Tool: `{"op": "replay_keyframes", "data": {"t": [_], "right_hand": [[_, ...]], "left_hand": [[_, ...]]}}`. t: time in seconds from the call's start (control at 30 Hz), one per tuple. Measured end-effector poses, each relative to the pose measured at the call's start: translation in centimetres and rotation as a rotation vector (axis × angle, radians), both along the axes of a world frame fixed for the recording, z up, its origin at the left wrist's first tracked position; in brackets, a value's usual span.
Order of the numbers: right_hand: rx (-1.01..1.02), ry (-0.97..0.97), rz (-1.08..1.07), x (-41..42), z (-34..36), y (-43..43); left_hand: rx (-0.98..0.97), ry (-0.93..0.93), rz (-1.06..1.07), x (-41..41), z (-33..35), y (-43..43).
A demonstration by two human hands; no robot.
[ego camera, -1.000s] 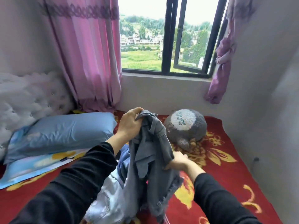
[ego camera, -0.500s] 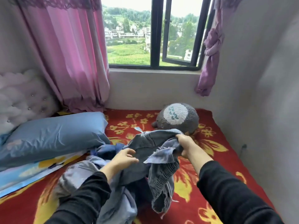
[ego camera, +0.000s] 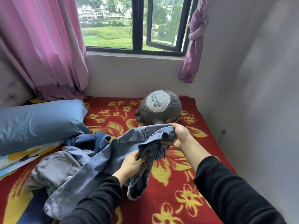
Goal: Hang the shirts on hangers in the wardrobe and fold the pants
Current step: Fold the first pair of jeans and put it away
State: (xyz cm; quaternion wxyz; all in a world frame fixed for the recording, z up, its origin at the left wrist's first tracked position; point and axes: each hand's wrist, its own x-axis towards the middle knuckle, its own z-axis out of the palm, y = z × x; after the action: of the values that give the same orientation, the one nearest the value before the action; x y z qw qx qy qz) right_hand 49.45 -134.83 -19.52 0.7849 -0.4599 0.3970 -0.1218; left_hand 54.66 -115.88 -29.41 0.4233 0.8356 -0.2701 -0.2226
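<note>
A faded blue denim garment [ego camera: 132, 139] with a frayed edge is held up just in front of the round grey plush toy [ego camera: 160, 107], on the near side of it, above the bed. Whether it is pants or a shirt cannot be told from its crumpled state. Its far end is bunched in the right hand [ego camera: 181, 136], whose grip is clamped round the cloth, with the fingers curled over the top and the thumb underneath. The right forearm is stretched forward in a black sleeve [ego camera: 229, 191]. Nearer than the toy and lower, the left hand [ego camera: 131, 164] is closed in a pinch on a fold of the same garment, beside a darker ribbed band [ego camera: 152, 153] that hangs down between the two hands. The left wrist is bent inward, and its black sleeve [ego camera: 97, 199] lies over the trailing cloth.

The rest of the garment is draped to the left of the toy and toward the viewer, where it lies on a heap made up of a pale grey-blue denim piece [ego camera: 53, 168] and a dark blue cloth [ego camera: 98, 139]. The heap is spread on a red blanket with yellow flowers [ego camera: 178, 180], on which the toy also rests. A light blue pillow [ego camera: 37, 123] lies left of the toy, touching the heap. Behind the toy a black-framed window [ego camera: 137, 26] is set in the grey wall, with a pink curtain [ego camera: 40, 46] on its left and a knotted purple curtain [ego camera: 194, 42] on its right.
</note>
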Motion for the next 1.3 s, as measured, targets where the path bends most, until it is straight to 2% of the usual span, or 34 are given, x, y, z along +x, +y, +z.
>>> {"op": "replay_keyframes", "data": {"t": [0.17, 0.4, 0.5, 0.6, 0.77, 0.9, 1.03, 1.17, 1.3], "right_hand": [[-0.144, 0.09, -0.352, -6.0, -2.3, -8.8], [-0.37, 0.058, -0.608, -14.6, -2.7, -20.1], [-0.556, 0.03, -0.614, -16.5, -2.5, -22.2], [-0.672, 0.028, -0.356, -17.3, -3.4, -22.7], [-0.891, 0.37, 0.153, -18.6, -8.1, -20.2], [-0.966, 0.61, 0.57, -17.7, -14.4, -15.5], [-1.155, 0.78, 0.748, -13.4, -19.6, -10.7], [-1.438, 0.715, 0.919, -7.7, -26.1, -6.8], [-1.472, 0.621, 1.079, -3.3, -33.5, -4.8]], "left_hand": [[-0.023, 0.064, -0.111, -5.9, -0.6, -9.2], [-0.131, 0.22, -0.136, -15.6, -0.1, -22.5], [-0.192, 0.254, -0.169, -17.1, 0.6, -24.7], [-0.134, 0.292, -0.15, -17.0, -1.1, -23.7], [0.172, 0.28, 0.084, -14.2, -7.2, -16.0], [0.351, 0.204, 0.127, -11.4, -11.0, -11.7], [0.448, 0.095, 0.136, -8.1, -14.8, -9.2], [0.492, -0.047, 0.083, -4.5, -20.0, -7.6], [0.581, -0.27, -0.105, -1.6, -25.5, -6.1]]}}
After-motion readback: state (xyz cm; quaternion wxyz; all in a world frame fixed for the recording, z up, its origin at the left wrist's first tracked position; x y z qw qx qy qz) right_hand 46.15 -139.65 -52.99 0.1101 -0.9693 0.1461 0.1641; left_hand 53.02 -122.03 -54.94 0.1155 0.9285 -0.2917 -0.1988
